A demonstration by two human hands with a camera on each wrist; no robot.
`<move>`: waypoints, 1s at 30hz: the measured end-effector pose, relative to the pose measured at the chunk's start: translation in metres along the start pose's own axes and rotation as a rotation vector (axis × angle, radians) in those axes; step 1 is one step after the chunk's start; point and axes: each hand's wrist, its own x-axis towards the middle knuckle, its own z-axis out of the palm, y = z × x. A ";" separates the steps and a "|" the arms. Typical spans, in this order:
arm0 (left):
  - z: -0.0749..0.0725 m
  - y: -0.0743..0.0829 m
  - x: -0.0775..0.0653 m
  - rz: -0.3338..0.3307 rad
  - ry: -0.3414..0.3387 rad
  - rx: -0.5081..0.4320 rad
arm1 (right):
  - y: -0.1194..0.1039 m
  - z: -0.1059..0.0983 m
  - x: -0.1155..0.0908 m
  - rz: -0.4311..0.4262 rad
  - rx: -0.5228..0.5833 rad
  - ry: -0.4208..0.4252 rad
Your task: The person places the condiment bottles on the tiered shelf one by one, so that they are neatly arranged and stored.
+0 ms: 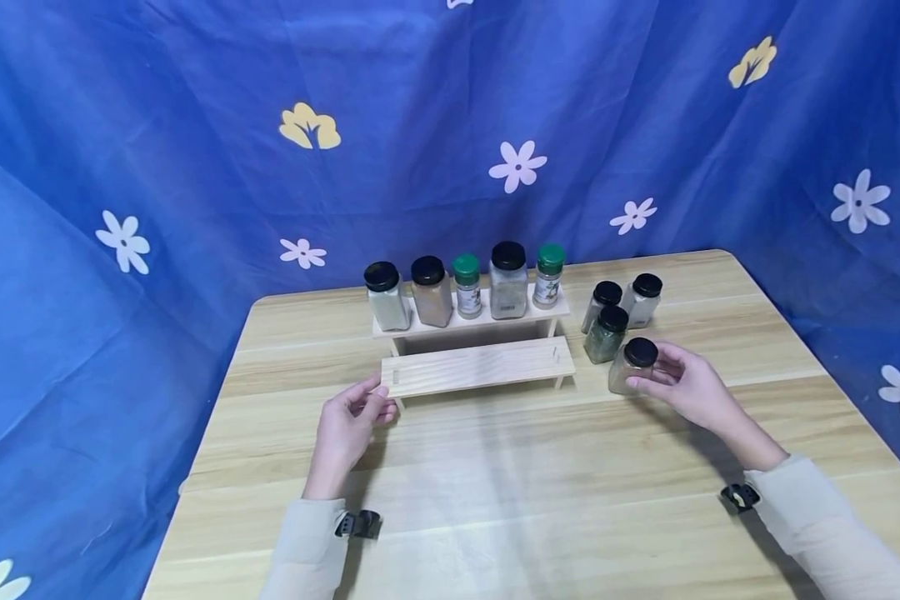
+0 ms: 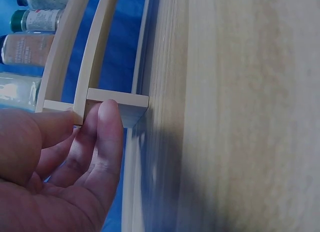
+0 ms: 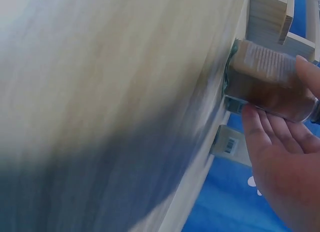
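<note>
My left hand [image 1: 352, 421] pinches the left end of the wooden two-tier rack's front step [image 1: 480, 367], its thumb on the board and its fingers beside the leg in the left wrist view. On the right, my right hand [image 1: 686, 383] grips a black-lidded spice jar [image 1: 633, 367] with brown contents, thumb on the near side and fingers behind. That jar stands upright in the head view, close to the table top. Just behind it is a jar of green herbs [image 1: 606, 335]. Two more black-lidded jars, one darker [image 1: 602, 305] and one pale [image 1: 641, 300], stand farther back.
Along the rack's rear step stand several jars: a white one [image 1: 392, 308], an orange-brown one [image 1: 432, 302], a large grey one [image 1: 508, 292], and two green-capped shakers, left [image 1: 468, 296] and right [image 1: 547, 286]. A blue flowered curtain [image 1: 420, 167] hangs behind the wooden table [image 1: 450, 500].
</note>
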 end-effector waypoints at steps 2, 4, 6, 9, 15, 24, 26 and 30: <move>0.000 -0.001 -0.001 -0.005 0.000 -0.002 | 0.000 0.000 -0.001 0.002 -0.015 -0.011; 0.000 -0.001 -0.002 -0.005 0.000 -0.009 | 0.000 -0.001 -0.001 0.003 -0.016 -0.018; 0.000 -0.001 -0.003 -0.001 -0.002 -0.022 | -0.001 -0.001 -0.001 -0.002 -0.015 -0.023; 0.000 -0.001 -0.003 0.004 0.005 -0.032 | -0.004 0.001 0.001 -0.020 0.009 -0.033; -0.001 0.000 -0.003 0.011 0.012 -0.031 | -0.027 0.002 0.005 -0.029 0.014 -0.042; 0.000 0.004 -0.003 0.022 0.013 -0.042 | -0.074 0.027 0.024 -0.011 0.037 -0.101; 0.001 0.005 -0.003 0.023 0.011 -0.055 | -0.082 0.038 0.031 -0.024 0.068 -0.124; 0.003 0.006 -0.003 0.027 0.013 -0.071 | -0.100 0.064 0.045 -0.067 0.158 -0.176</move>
